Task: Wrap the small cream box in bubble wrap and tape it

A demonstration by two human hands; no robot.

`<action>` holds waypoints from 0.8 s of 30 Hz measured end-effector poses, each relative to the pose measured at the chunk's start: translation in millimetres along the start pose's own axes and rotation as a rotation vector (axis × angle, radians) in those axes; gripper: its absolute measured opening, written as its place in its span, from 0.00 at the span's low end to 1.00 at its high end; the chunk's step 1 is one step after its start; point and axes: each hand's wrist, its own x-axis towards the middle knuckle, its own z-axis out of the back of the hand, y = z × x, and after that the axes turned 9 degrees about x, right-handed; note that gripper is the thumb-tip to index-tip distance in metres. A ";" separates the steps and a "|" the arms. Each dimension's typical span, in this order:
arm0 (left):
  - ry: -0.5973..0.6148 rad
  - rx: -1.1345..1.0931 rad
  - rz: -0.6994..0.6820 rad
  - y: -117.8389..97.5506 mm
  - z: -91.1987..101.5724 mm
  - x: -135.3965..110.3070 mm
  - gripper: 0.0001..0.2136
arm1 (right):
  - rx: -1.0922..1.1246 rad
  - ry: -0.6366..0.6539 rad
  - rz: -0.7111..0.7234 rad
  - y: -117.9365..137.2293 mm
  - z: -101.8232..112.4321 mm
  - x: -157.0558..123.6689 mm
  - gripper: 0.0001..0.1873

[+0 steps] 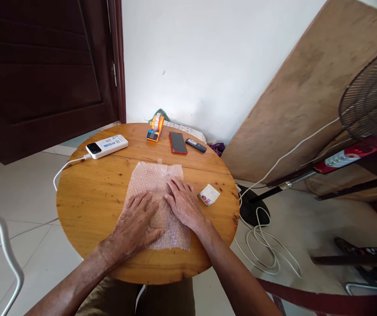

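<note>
A sheet of clear bubble wrap (pixel 171 228) lies flat on the round wooden table (pixel 92 193) in front of me. My left hand (pixel 137 224) rests on its left part, palm down, with the fingers spread and the thumb pointing right. On the right part lies my right hand (pixel 184 204), also palm down with its fingers stretched out. Neither hand grips anything. A small strip of clear tape (pixel 159 161) shows at the wrap's far edge. Just right of my right hand is a small printed card or packet (pixel 209 194).
Along the table's far side are a white power bank (pixel 107 145) with a cable, an orange tape dispenser (pixel 156 127), a red-edged phone (pixel 178 143) and a dark blue handheld device (pixel 196 145). A fan (pixel 372 96) and coiled white cable (pixel 267 245) are at right.
</note>
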 end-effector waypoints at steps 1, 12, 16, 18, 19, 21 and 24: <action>-0.001 0.000 0.004 0.9 -1.0 0.7 0.25 | 0.003 0.008 0.001 -1.0 -0.2 1.4 0.23; 0.045 0.000 0.021 2.7 7.4 -9.5 0.24 | 0.075 -0.187 0.034 -4.8 14.9 -19.4 0.20; 0.044 -0.008 -0.013 -5.0 10.7 -17.2 0.26 | 0.041 -0.333 -0.073 -29.4 37.7 -37.1 0.21; 0.048 -0.025 -0.036 -9.4 11.2 -19.4 0.27 | 0.015 -0.366 -0.180 -47.8 42.6 -44.7 0.27; 0.059 -0.035 -0.044 -11.7 11.6 -19.6 0.27 | 0.019 -0.362 -0.228 -56.7 42.9 -47.7 0.29; 0.096 -0.049 -0.051 -16.3 13.2 -18.1 0.26 | 0.084 -0.324 -0.294 -71.3 40.2 -51.7 0.30; 0.145 -0.059 -0.060 -22.8 16.8 -13.1 0.26 | 0.243 -0.319 -0.357 -79.9 36.2 -53.6 0.26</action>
